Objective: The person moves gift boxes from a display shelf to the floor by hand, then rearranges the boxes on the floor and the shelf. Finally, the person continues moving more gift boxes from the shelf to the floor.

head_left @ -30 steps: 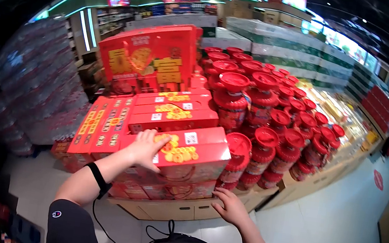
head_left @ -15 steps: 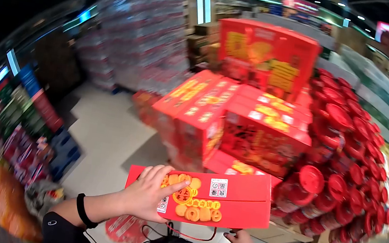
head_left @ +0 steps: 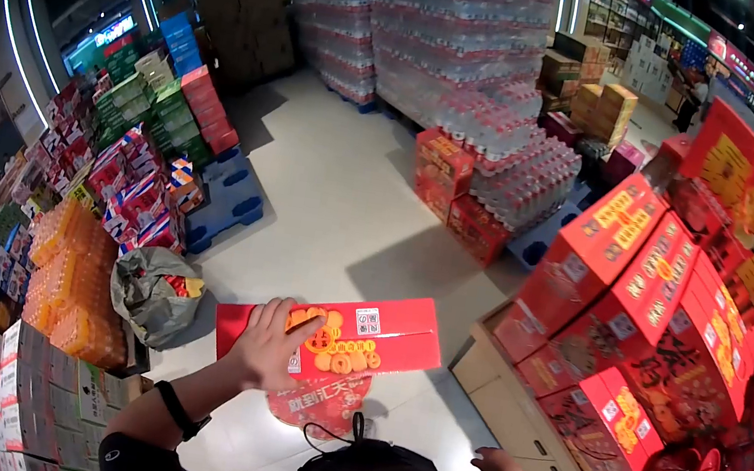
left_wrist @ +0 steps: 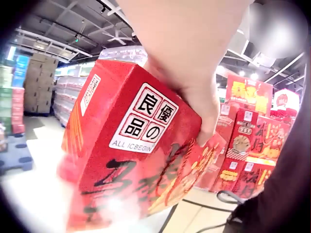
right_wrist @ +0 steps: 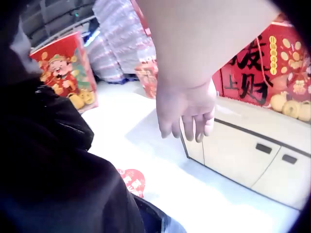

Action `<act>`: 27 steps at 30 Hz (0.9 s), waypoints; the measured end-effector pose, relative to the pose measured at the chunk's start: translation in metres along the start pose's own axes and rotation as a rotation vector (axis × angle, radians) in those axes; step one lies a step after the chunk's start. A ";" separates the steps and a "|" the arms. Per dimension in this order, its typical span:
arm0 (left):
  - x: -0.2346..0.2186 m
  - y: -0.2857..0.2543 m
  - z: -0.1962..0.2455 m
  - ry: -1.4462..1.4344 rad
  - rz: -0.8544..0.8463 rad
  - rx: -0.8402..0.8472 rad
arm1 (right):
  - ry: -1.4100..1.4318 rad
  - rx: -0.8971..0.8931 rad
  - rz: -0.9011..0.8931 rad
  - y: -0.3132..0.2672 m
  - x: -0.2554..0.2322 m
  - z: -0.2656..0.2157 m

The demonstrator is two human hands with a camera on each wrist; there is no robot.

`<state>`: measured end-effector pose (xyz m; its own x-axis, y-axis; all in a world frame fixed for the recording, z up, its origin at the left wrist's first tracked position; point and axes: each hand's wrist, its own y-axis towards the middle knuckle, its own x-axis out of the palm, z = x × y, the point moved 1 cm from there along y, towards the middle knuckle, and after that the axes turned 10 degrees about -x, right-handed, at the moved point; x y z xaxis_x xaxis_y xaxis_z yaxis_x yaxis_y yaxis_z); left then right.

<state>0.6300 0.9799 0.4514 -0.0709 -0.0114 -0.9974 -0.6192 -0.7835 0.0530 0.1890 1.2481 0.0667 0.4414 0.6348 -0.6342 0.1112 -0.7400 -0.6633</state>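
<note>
My left hand (head_left: 270,348) grips a red gift box (head_left: 406,333) by its top, out in front of my body and above the floor. Fingers spread over the printed top, while the thumb comes down the near long side, seen in the left wrist view. A twisted red cord (left_wrist: 167,170) hangs along that side of the box. To the right, my right hand (right_wrist: 187,112) hangs down holding nothing, its fingers loosely straight, beside the wooden display cabinet (right_wrist: 233,150).
Red gift boxes (head_left: 614,315) and red-lidded jars (head_left: 707,470) stack on the right. Shrink-wrapped bottles (head_left: 457,23) stand ahead. Left are a blue pallet (head_left: 231,199), a grey bag (head_left: 142,308) and packs of orange drinks (head_left: 65,267). Pale floor (head_left: 325,189) runs between them.
My left hand has lifted the red gift box off the display stack and carried it away leftward as the view turned left. My right hand has come away from the stack to my side.
</note>
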 end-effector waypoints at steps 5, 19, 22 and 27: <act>0.021 0.076 -0.094 0.085 -0.113 0.026 | 0.018 0.047 -0.074 0.067 0.027 0.050; 0.155 0.497 -0.103 0.076 -0.152 0.484 | 0.886 0.045 0.389 0.266 -0.156 -0.028; 0.175 0.592 -0.079 0.137 -0.204 0.577 | 0.652 0.219 0.276 0.293 -0.202 -0.029; 0.213 0.729 -0.043 0.227 -0.153 0.761 | 0.881 0.446 0.384 0.296 -0.246 -0.035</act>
<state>0.1975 0.3796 0.2756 0.1676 -0.1285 -0.9775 -0.9776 -0.1500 -0.1479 0.1445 0.8650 0.0404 0.8875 -0.1417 -0.4386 -0.4304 -0.5950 -0.6788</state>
